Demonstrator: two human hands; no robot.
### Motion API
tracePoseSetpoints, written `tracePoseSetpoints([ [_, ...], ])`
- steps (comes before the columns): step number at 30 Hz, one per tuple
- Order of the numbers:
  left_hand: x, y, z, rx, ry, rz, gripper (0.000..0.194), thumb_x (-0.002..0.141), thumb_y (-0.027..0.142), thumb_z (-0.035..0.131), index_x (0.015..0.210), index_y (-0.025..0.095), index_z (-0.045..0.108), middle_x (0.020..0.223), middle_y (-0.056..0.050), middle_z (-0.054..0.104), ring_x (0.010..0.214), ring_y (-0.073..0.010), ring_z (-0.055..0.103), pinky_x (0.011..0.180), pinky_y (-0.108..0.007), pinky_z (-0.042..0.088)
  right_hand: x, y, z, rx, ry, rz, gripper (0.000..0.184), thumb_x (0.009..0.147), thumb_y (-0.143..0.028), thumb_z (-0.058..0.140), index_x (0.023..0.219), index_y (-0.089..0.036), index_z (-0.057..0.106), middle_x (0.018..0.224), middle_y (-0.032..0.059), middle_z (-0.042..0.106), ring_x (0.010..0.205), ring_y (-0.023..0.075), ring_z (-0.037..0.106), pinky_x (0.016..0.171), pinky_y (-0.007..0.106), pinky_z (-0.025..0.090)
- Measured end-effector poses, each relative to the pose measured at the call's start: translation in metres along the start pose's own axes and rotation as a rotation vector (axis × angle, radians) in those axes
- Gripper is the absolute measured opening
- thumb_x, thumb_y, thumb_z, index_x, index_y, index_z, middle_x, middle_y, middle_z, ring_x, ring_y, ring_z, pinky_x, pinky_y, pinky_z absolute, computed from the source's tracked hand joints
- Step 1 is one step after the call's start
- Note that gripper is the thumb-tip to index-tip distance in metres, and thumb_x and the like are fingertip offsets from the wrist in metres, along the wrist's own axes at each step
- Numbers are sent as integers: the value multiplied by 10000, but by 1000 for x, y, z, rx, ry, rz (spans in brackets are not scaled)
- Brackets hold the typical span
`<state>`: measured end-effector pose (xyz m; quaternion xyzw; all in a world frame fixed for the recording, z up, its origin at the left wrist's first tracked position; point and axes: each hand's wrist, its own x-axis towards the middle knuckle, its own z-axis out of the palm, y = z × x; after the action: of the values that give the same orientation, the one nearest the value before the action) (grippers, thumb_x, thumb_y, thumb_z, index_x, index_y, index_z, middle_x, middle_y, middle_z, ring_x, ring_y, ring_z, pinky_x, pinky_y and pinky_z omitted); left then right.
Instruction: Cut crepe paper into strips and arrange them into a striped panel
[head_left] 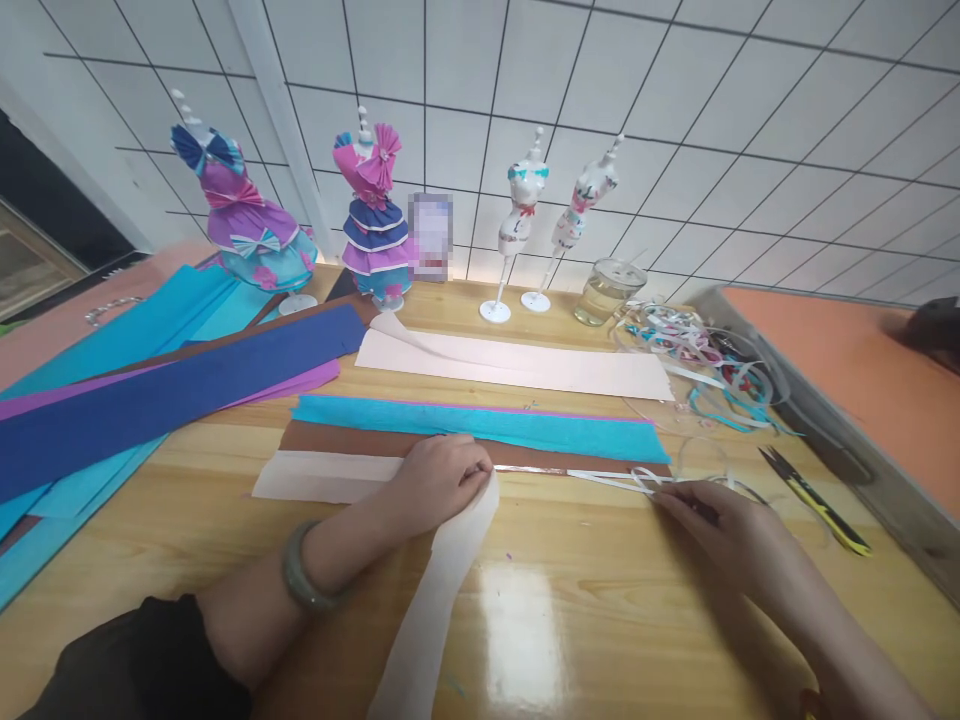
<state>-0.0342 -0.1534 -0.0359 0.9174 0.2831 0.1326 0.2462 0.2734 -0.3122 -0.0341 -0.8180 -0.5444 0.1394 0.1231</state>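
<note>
My left hand point(448, 482) is closed in a pinch on a pale pink crepe paper strip point(435, 610). Part of that strip lies flat to the left, and its free end bends down toward me. Beneath it lies a brown paper strip point(360, 438), with a blue paper strip point(480, 427) along its far side. A thin glossy line of double-sided tape point(529, 469) shows on the brown paper's near edge. Between the fingertips of my right hand point(720, 515) is the narrow white tape backing point(611, 480), partly lifted and looped.
Trimming scissors point(816, 500) lie at right, near a tangle of ribbon scraps point(712, 350). Behind stand a glass of liquid point(609, 290), two bare mannequins point(521, 205) and two dressed ones point(375, 220). Coloured paper strips point(180, 375) cover the left. An orange-lined tray point(847, 370) bounds the right.
</note>
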Motion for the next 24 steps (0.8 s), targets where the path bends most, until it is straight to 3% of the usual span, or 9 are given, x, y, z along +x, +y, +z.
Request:
tracePoseSetpoints([
  [3,0,-1,1,-3,-5,-1,177,813,195,422,739,203,582,695,18,552,659,-112,498,602,-229,328,-6,13,-7,-55,87,61,286,772,-469,503,826,-240,666,824,63,699,721,229,628,611,314,449],
  [6,0,-1,1,-7,-5,-1,176,814,200,424,740,202,584,697,18,554,661,-112,501,606,-227,332,-11,25,-19,-104,84,229,297,766,-489,498,786,-241,661,717,85,686,622,232,611,540,327,425],
  [8,0,0,0,-8,-5,-2,175,814,202,426,740,202,584,700,18,559,665,-113,504,607,-227,332,-13,31,-26,-124,71,292,312,755,-508,506,790,-243,667,757,98,681,631,234,609,530,332,427],
  [10,0,0,0,-7,-1,-3,174,815,208,429,742,202,586,711,18,569,672,-113,508,609,-227,334,-14,30,-29,-151,144,288,315,739,-504,529,816,-235,673,848,115,663,640,227,605,536,336,439],
  [14,0,0,0,-2,5,-2,177,821,231,435,753,205,596,734,14,586,700,-119,524,627,-230,345,-23,-8,-21,-109,399,48,334,769,-429,523,988,-202,634,930,126,611,616,189,570,569,325,476],
  [15,0,1,0,1,4,-4,177,821,233,437,757,206,600,741,13,589,708,-120,528,631,-231,349,-27,-24,-16,-36,393,-58,308,794,-401,506,995,-198,620,969,123,605,642,180,573,590,309,488],
  [18,-1,1,0,15,1,-12,178,821,235,441,767,208,609,762,8,598,727,-123,540,644,-236,359,-38,-81,0,194,187,-243,190,825,-348,505,941,-230,599,947,80,630,794,185,608,546,238,501],
  [20,-1,1,0,21,-1,-17,179,823,241,443,777,209,614,773,6,603,729,-124,544,645,-237,363,-43,-116,9,280,85,-379,151,851,-293,475,910,-231,600,910,58,646,828,180,611,650,258,512],
  [24,-2,1,1,21,4,-22,174,820,242,450,769,211,614,768,9,608,735,-125,546,641,-233,364,-44,-158,23,263,-52,-667,187,877,-189,419,985,-210,571,913,49,651,858,154,602,733,267,491],
])
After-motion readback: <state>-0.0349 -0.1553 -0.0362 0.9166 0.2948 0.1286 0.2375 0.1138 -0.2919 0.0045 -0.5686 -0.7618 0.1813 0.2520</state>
